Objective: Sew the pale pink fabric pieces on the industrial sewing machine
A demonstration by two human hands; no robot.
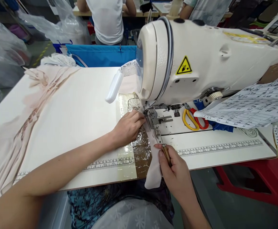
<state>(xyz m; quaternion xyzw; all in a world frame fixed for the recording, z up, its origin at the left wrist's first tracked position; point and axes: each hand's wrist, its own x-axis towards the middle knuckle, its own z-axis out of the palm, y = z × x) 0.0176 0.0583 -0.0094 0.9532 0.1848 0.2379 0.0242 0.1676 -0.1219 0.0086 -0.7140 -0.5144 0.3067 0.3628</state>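
A white sewing machine [201, 47] stands over the table, its needle area partly hidden by my left hand [128, 126]. That hand's fingers are curled and pressed together on a pale pink fabric strip [153, 170], close beside the presser foot. The strip runs from the foot towards me and droops over the table's front edge. In my right hand [175, 171] is an awl [165, 153] with a wooden handle, its metal shaft pointing up towards the foot. The right fingers are closed round the handle, beside the strip.
Yellow- and red-handled scissors [191, 120] lie right of the foot, near blue cloth. Written sheets [251, 100] hang at the right. Gathered pale pink fabric [31, 122] lies along the table's left side. A red stool [260, 181] stands at lower right; a person [106, 20] sits beyond.
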